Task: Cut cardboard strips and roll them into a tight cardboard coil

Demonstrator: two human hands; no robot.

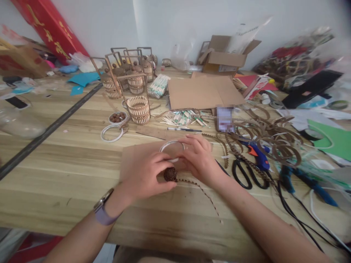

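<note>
My left hand [146, 173] pinches a tightly rolled coil of corrugated cardboard strip [170, 174] between thumb and fingers. The strip's loose tail [204, 192] trails right and toward me over the wooden table [68, 168]. My right hand [199, 157] rests beside the coil, its fingers on the strip where it meets the roll. Both hands lie on a brown cardboard sheet [134, 155]. A white tape ring [172, 146] lies just beyond my fingers on that sheet. A watch with a purple strap is on my left wrist.
Black scissors [248, 175] and a blue glue gun [257, 155] lie to the right, among curled cardboard strips [276, 138] and cables. Several small cardboard baskets [138, 109] stand beyond, with a pen [183, 129], another white ring [112, 133], flat cardboard [200, 93] and an open box [223, 54].
</note>
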